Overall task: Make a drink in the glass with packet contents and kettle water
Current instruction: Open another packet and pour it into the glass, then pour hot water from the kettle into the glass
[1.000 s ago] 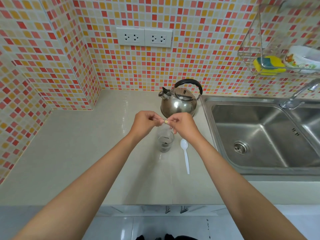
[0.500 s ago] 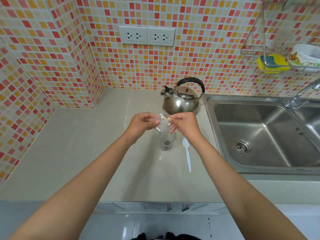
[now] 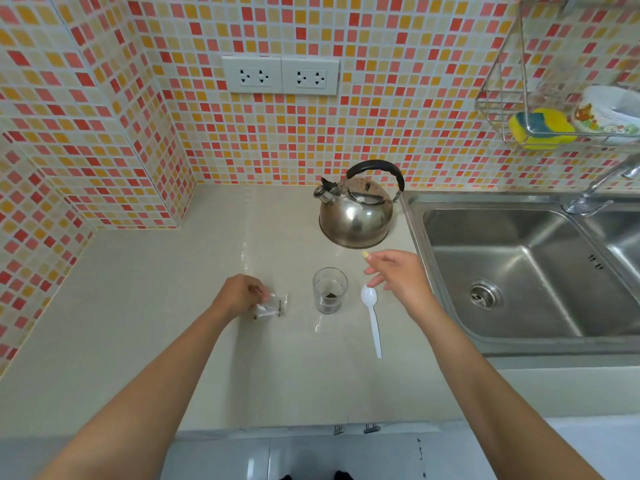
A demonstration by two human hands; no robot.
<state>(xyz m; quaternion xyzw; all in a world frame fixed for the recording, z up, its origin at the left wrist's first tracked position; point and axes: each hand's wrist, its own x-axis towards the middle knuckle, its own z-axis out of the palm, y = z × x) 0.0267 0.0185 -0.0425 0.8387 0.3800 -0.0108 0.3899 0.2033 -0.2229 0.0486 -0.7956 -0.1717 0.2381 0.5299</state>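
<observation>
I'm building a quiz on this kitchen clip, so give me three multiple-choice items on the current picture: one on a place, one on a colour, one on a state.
1. Where does the spoon lie?
A. in the sink
B. on the counter, right of the glass
C. inside the glass

2. What colour is the kettle's handle?
A. black
B. red
C. white

3. What is in the glass?
A. water to the brim
B. nothing
C. a little dark material at the bottom

Answers:
1 B: the white spoon lies flat on the counter beside the glass.
2 A: the arched handle above the steel kettle is black.
3 C: only a dark layer shows at the bottom. The packet is at the left hand, and the right hand holds nothing.
</observation>
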